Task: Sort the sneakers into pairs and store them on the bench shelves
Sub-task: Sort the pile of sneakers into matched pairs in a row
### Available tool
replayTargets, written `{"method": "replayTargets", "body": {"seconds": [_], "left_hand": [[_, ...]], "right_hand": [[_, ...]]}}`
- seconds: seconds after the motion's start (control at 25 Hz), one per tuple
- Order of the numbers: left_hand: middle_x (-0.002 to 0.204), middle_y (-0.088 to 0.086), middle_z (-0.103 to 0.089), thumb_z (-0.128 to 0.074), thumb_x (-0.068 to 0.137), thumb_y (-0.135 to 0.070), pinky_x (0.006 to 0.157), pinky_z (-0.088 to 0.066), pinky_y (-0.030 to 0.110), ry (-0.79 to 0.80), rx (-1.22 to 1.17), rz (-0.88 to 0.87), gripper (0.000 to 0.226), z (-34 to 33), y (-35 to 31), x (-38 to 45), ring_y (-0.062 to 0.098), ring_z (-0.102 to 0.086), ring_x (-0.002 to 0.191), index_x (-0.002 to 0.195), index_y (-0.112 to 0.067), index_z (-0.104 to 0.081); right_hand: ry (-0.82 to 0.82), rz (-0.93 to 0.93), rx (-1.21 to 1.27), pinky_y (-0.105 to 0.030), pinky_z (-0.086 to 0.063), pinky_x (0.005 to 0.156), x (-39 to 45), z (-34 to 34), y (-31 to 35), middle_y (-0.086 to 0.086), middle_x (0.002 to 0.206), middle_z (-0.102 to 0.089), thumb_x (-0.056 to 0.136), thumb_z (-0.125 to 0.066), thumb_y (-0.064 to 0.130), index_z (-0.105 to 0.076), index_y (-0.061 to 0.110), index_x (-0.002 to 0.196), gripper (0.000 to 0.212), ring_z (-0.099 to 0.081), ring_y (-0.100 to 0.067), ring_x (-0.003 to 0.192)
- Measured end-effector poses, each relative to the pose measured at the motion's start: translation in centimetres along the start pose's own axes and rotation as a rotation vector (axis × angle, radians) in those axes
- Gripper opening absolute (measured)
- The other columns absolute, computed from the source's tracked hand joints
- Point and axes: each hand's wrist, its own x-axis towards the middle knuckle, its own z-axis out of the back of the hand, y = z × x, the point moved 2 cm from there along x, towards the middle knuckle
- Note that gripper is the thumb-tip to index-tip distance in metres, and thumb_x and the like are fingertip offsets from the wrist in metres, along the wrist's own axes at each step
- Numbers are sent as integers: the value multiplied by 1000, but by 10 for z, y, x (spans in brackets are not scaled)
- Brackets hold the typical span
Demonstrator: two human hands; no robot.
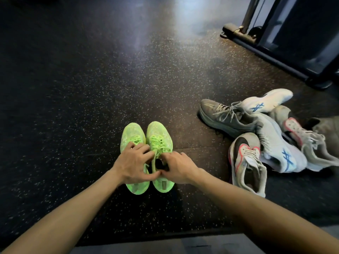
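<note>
Left hand (133,163) and right hand (177,166), fingers curled, each grip the collar of 1 of 2 green sneakers (159,138) standing side by side on the floor (91,88), near a shoe pile (266,136).

We reach both bare arms forward and down, our left hand (134,165) and right hand (177,166) side by side, fingers curled, thumbs touching.

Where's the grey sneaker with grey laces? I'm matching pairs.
In the head view, the grey sneaker lies right of centre, leftmost in the pile, against a white sneaker.
</note>
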Motion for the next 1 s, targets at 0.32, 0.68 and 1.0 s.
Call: {"method": "replayTargets", "body": {"seconds": [0.32, 0.68, 1.0], "left_hand": [[103, -8, -56, -46, 70, -81, 84, -45, 38, -51, -86, -68, 62, 22, -42, 108, 17, -56, 94, 101, -28, -59], [129, -6, -47, -37, 64, -90, 96, -41, 44, 56, -92, -121, 80, 44, -135, 200, 23, -47, 120, 122, -37, -49], [137, -7, -43, -40, 64, -91, 99, -38, 46, 163, -41, -102, 83, 27, -202, 222, 23, -43, 124, 128, -39, -45]], "right_hand": [[-188, -227, -175, -44, -37, 104, -43, 99, -87, -2, 137, -52, 83, -60, 56, -44, 22, 137, 66, -47, -24, 128], [-415, -528, -103, -45, -40, 102, -135, 174, -190, -5, 137, -55, 79, -59, 59, -46, 25, 136, 67, -52, -27, 125], [-427, -670, -53, -46, -42, 102, -203, 178, -302, -5, 135, -56, 80, -58, 57, -45, 27, 135, 65, -54, -27, 120]]}}
